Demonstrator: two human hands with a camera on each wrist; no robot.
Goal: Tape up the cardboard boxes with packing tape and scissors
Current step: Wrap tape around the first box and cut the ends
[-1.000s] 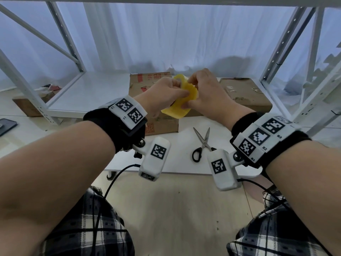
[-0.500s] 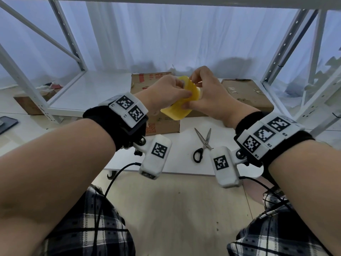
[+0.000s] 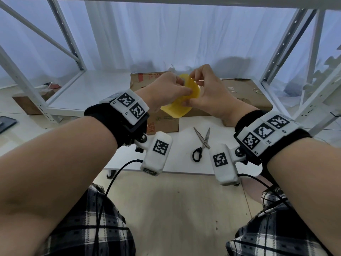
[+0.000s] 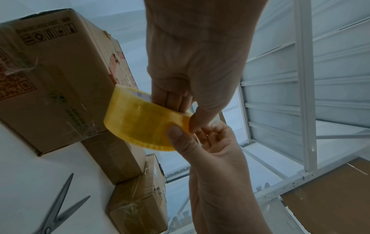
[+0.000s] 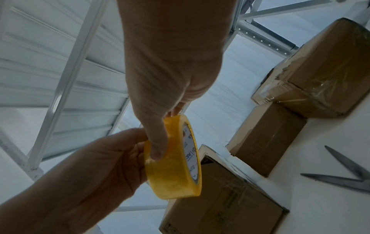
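left hand (image 3: 166,89): grips yellow tape roll (image 3: 181,105), steadying it above scissors (image 3: 202,143)
right hand (image 3: 206,91): pinches roll rim, likely hunting the tape end
boxes (image 3: 162,121): behind scissors, waiting

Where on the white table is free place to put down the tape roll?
Bare tabletop lies along the near edge, left of the scissors and in front of the printed cardboard box. A smaller patch lies between the scissors and the boxes. The back is crowded: the flat box sits there beside the printed one.
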